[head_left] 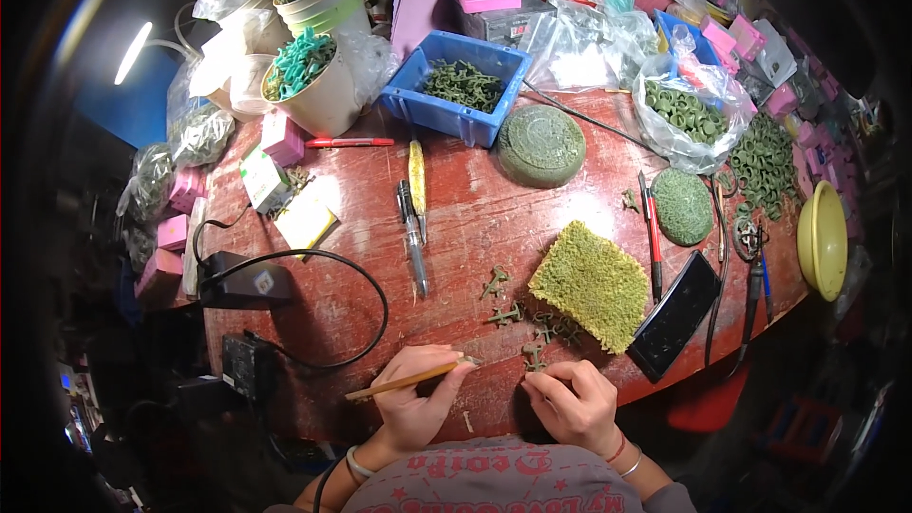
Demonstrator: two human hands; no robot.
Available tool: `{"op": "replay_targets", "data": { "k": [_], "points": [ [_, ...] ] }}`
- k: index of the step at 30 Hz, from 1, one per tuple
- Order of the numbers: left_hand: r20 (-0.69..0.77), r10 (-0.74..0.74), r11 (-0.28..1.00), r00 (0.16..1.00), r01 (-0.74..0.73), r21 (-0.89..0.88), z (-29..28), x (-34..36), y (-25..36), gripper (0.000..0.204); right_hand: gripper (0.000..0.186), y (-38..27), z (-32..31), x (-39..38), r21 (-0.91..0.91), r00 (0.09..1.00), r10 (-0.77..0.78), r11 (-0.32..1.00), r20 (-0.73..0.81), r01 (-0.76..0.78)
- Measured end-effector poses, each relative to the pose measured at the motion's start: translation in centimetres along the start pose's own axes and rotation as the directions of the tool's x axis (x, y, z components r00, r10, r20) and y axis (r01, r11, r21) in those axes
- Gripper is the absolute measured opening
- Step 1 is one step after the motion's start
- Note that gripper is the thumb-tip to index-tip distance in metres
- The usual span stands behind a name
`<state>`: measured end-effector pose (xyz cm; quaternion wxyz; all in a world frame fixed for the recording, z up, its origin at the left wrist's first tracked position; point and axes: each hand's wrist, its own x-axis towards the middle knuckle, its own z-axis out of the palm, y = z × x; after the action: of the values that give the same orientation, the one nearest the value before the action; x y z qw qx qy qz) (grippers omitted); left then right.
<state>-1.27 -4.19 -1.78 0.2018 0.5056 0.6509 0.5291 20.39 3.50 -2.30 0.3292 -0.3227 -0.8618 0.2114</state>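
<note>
My left hand (pixel 416 410) is closed around a slim tool with a wooden handle (pixel 397 385), whose tip points right toward my other hand. Between the thumb and fingers of my right hand (pixel 581 408) is a small dark green branched piece (pixel 534 357), probably wax. Just beyond lie loose green pieces of the same sort (pixel 505 313). Beside them sits a rough yellow-green rectangular pad (pixel 591 287).
A black phone (pixel 676 315) and a red pen (pixel 652 237) lie to the right, near round green discs (pixel 541 145). At the back stand a blue bin (pixel 404 85) and white buckets (pixel 318 100). A black cable (pixel 380 323) loops at left; a yellow bowl (pixel 823 240) tilts at the right edge.
</note>
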Motion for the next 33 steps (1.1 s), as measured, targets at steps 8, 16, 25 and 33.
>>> {"op": "replay_targets", "data": {
  "k": [8, 16, 25, 33],
  "points": [
    [-0.005, 0.035, 0.999, 0.999, -0.036, -0.018, 0.1, -0.1, -0.1, 0.015, 0.029, 0.1, -0.3, -0.1, 0.038, 0.999, -0.03, 0.999, 0.023, 0.029],
    [0.01, 0.2, 0.98, 0.98, -0.2, 0.017, -0.2, 0.6, 1.1, 0.026, 0.023, -0.3, 0.0, 0.3, 0.07, 0.999, 0.044, 0.997, 0.007, -0.044],
    [-0.018, 0.195, 0.981, 0.981, -0.194, 0.021, 0.5, 2.1, 2.1, 0.022, 0.023, -0.5, 0.0, 0.2, 0.107, 0.993, 0.119, 0.987, -0.01, -0.117],
    [0.019, 0.141, 0.989, 0.99, -0.14, -0.052, 1.7, 1.9, 1.3, 0.019, 0.024, -0.4, 0.0, 0.0, 0.142, 0.997, 0.069, 0.987, 0.031, -0.073]
  ]
}}
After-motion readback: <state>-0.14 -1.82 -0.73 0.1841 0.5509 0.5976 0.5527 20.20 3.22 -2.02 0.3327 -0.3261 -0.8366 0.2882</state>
